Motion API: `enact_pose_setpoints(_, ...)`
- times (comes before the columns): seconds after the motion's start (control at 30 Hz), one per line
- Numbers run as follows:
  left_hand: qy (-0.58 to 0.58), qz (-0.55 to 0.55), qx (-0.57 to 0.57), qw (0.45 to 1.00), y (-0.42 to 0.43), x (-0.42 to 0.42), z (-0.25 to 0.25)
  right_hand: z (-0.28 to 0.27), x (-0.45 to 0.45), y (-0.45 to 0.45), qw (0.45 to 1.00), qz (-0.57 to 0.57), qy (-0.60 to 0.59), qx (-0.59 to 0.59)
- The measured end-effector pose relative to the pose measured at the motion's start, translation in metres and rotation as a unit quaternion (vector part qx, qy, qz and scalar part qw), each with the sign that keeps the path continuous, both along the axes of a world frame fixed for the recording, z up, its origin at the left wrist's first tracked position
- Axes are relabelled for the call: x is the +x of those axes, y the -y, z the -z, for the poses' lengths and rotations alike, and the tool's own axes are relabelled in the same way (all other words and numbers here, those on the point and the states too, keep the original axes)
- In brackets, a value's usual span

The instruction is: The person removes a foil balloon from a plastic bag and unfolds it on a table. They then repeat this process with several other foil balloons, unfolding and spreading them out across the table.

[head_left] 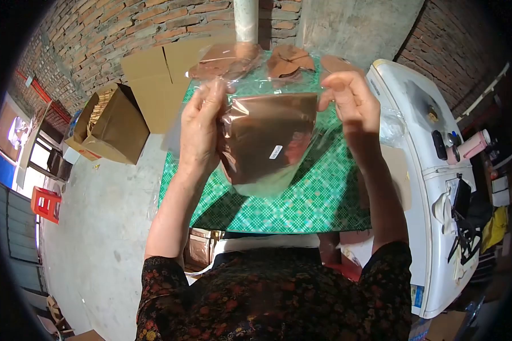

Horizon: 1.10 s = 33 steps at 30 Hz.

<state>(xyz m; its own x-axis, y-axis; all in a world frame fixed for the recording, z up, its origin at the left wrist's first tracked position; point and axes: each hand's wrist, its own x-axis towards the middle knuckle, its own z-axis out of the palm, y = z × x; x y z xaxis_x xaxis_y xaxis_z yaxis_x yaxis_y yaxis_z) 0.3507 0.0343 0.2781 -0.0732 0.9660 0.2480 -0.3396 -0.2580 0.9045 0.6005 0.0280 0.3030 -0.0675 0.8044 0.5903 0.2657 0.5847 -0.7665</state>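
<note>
A clear plastic bag (pixel 263 187) hangs upright above the green checked tablecloth (pixel 330 193). Inside it lies a flat, shiny brown piece (pixel 261 128) with a small white label (pixel 276 152); its exact kind I cannot make out. My left hand (pixel 202 122) is closed on the bag's upper left side, thumb in front. At the upper right corner, my right hand (pixel 352 102) pinches the bag's edge between thumb and fingers. Just beyond the hands, brown round-edged pieces (pixel 290 61) and a plastic-wrapped brown stack (pixel 224 61) lie on the table.
An open cardboard box (pixel 122 128) stands on the floor at left, before a leaning cardboard sheet (pixel 148 71). To the right is a white appliance (pixel 409 227) with a pink cup (pixel 475 145) near it. A red crate (pixel 45 204) sits far left. A white pipe (pixel 246 23) rises behind the table.
</note>
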Motion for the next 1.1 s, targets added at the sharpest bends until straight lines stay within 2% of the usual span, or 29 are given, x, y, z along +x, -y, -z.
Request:
enact_pose_setpoints(0.17, 0.021, -0.023, -0.020, 0.999, -0.006, 0.001, 0.002, -0.005, 0.000, 0.005, 0.985, -0.096, -0.075, -0.120)
enact_pose_setpoints(0.3, 0.025, 0.008, -0.011, 1.000, -0.006, 0.001, 0.009, 0.008, 0.003, 0.001, 0.991, -0.087, -0.052, -0.088)
enact_pose_setpoints(0.4, 0.089, 0.027, -0.039, 0.995, -0.004, 0.007, 0.006, 0.010, 0.003, 0.006, 0.989, -0.088, -0.069, -0.095)
enact_pose_setpoints(0.5, 0.021, 0.100, -0.006, 0.995, -0.009, -0.008, 0.014, 0.013, 0.003, 0.009, 0.985, -0.097, -0.090, -0.115)
enact_pose_setpoints(0.6, -0.110, 0.096, 0.079, 0.986, -0.014, -0.021, 0.010, 0.013, 0.000, 0.013, 0.986, -0.092, -0.080, -0.116)
enact_pose_setpoints(0.63, -0.162, 0.050, 0.105, 0.980, -0.017, -0.026, 0.008, 0.012, -0.002, 0.016, 0.986, -0.085, -0.070, -0.122)
enact_pose_setpoints(0.73, -0.311, -0.008, 0.161, 0.937, -0.006, -0.025, -0.016, 0.017, -0.009, 0.014, 0.987, -0.085, -0.074, -0.118)
enact_pose_setpoints(0.77, -0.376, 0.006, 0.198, 0.905, -0.001, -0.025, -0.025, 0.020, -0.010, 0.013, 0.986, -0.088, -0.081, -0.114)
enact_pose_setpoints(0.87, -0.413, 0.004, 0.214, 0.885, 0.006, -0.011, -0.029, 0.013, -0.013, 0.018, 0.985, -0.093, -0.057, -0.135)
enact_pose_setpoints(0.9, -0.458, -0.008, 0.266, 0.848, 0.005, 0.005, -0.030, 0.011, -0.013, 0.019, 0.985, -0.096, -0.046, -0.134)
enact_pose_setpoints(1.0, -0.473, 0.098, 0.226, 0.846, 0.000, 0.015, -0.036, 0.004, -0.011, 0.023, 0.981, -0.104, -0.031, -0.158)
enact_pose_setpoints(1.07, -0.408, 0.130, 0.193, 0.883, -0.009, 0.019, -0.023, 0.000, -0.007, 0.028, 0.970, -0.110, -0.048, -0.209)
enact_pose_setpoints(1.1, -0.361, 0.160, 0.159, 0.905, -0.012, 0.021, -0.016, 0.000, -0.007, 0.027, 0.975, -0.095, -0.040, -0.199)
